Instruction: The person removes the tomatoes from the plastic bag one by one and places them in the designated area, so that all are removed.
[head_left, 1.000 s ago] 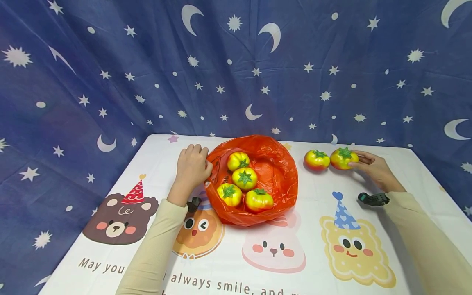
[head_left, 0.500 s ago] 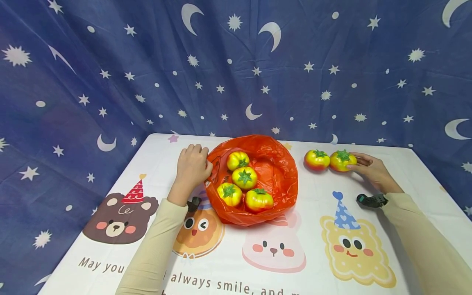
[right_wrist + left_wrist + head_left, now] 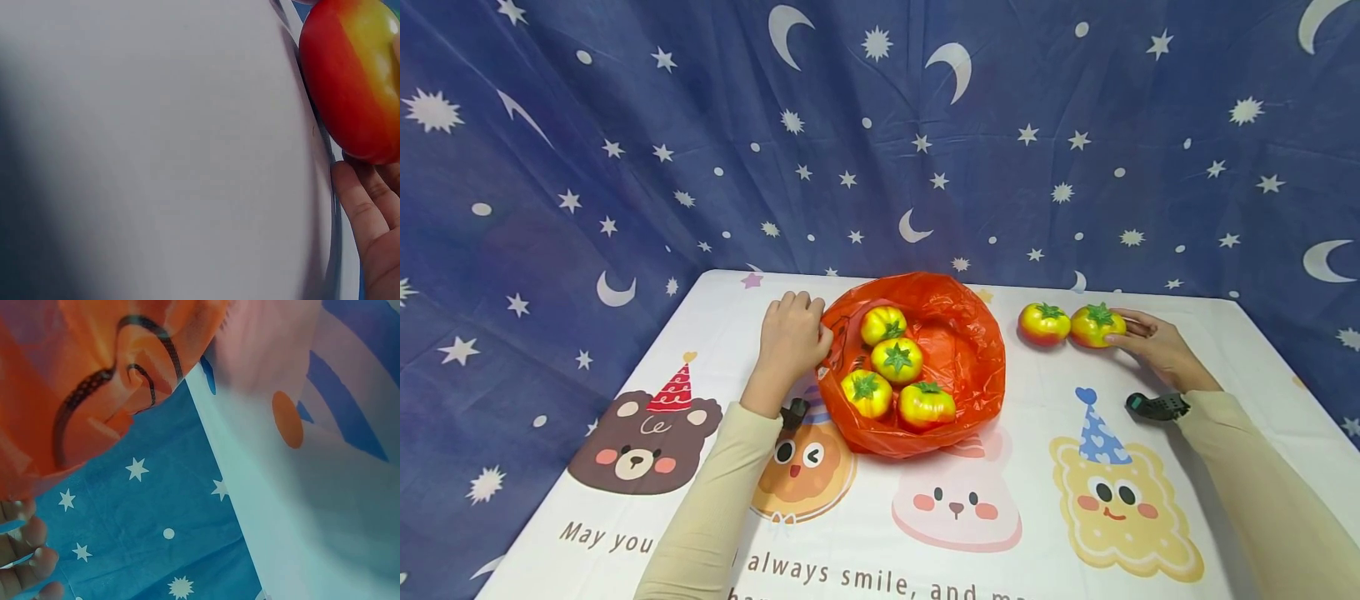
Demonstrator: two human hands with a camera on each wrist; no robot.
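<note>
In the head view a red plastic bag [image 3: 977, 333] lies wide open with several yellow-red tomatoes [image 3: 897, 360] inside. My left hand [image 3: 792, 337], fingers curled, grips the bag's left rim; the left wrist view shows the orange-looking bag [image 3: 94, 425] above its fingertips [image 3: 37, 562]. At the right, my right hand [image 3: 1157, 346] holds a tomato [image 3: 1097, 326] between thumb and fingers, close to the table. Its fingers [image 3: 362, 209] reach under the red and yellow tomato [image 3: 350, 81] in the right wrist view. Another tomato [image 3: 1043, 324] sits directly left of the held one.
A white cloth with printed cartoon figures [image 3: 957, 512] covers the table. Behind it hangs a blue curtain [image 3: 1000, 208] with stars and moons. Black wrist devices [image 3: 1157, 407] are near both wrists.
My right hand has shifted very slightly left with the tomato, which is now nearer the neighbouring one. My left hand and the bag show no visible movement.
</note>
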